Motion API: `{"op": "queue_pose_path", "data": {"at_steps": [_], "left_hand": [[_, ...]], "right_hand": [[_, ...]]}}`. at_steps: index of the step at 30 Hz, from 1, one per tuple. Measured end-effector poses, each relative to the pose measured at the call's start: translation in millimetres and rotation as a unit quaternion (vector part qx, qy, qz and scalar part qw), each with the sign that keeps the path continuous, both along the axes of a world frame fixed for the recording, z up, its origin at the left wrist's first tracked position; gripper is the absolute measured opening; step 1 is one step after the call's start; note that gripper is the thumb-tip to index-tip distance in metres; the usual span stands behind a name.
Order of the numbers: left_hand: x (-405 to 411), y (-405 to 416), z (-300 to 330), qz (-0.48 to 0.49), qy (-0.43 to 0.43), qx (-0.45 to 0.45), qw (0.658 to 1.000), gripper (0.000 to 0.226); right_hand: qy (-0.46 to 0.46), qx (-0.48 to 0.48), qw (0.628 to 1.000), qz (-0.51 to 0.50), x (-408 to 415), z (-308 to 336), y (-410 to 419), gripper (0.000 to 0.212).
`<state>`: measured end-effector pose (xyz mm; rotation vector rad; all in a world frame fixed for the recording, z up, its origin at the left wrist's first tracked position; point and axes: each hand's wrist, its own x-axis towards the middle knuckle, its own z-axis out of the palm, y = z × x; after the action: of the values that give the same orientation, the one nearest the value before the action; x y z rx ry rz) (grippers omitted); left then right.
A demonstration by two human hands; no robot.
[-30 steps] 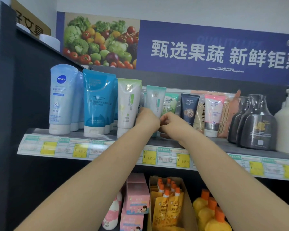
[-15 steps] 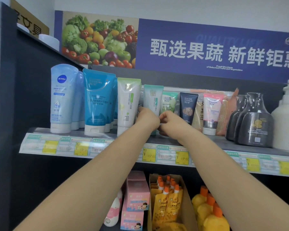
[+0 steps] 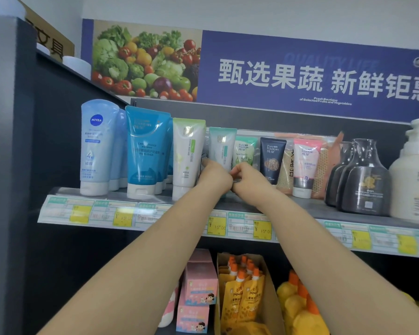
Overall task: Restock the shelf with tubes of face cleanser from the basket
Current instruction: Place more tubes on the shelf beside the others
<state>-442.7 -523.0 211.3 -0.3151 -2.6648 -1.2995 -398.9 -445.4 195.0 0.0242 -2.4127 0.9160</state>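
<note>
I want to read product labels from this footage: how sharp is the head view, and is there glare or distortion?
Head view: even light; big print like the NIVEA tube logo reads, small label text is soft; glare streaks on the blue tube; wide-angle bending curves the shelf edge; both hands cover the lower part of the teal-topped tube.

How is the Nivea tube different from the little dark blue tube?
The Nivea tube is pale blue; the dark tube is navy. The Nivea tube is much taller and wider. It stands at the shelf's left end; the dark tube stands mid-shelf. Both stand cap-down.
</note>
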Motion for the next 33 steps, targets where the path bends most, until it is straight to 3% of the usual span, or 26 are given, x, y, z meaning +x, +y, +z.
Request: {"op": "queue_pose_path", "data": {"at_steps": [2, 8, 11, 14, 16, 20, 26, 33], "left_hand": [[0.1, -1.1, -1.3, 0.006, 0.004, 0.044, 0.999, 0.05], [21.9, -6.1, 0.6, 0.002, 0.064, 0.019, 0.998, 0.047], [37.1, -10.5, 3.2, -0.003, 0.057, -0.05, 0.997, 0.047], [46.6, -17.6, -2.4, -0.032, 0.096, -0.014, 0.995, 0.046], [62.1, -24.9, -8.2, -0.056, 0.142, -0.01, 0.988, 0.046], [91.9, -40.6, -32.7, -0.13, 0.248, -0.005, 0.96, 0.066], [116.0, -74.3, -97.7, -0.111, 0.363, -0.049, 0.924, 0.065], [128.5, -99.5, -163.3, -0.071, 0.328, -0.076, 0.939, 0.058]], "right_hand": [[0.025, 0.0, 1.0, -0.019, 2.6, 0.1, -0.2, 0.021], [0.127, -0.02, 0.99, -0.056, 16.0, 2.1, -7.9, 0.036], [0.131, -0.015, 0.99, -0.05, 26.5, 6.1, -14.1, 0.052], [0.124, 0.004, 0.992, -0.029, 41.9, 6.1, -16.7, 0.057], [0.141, 0.04, 0.989, -0.024, 53.5, 0.4, -17.2, 0.056], [0.204, 0.125, 0.971, -0.017, 73.0, -21.1, -18.6, 0.054], [0.237, 0.191, 0.953, 0.013, 105.2, -74.7, -25.4, 0.057], [0.204, 0.21, 0.956, 0.025, 111.6, -148.6, -43.7, 0.055]]}}
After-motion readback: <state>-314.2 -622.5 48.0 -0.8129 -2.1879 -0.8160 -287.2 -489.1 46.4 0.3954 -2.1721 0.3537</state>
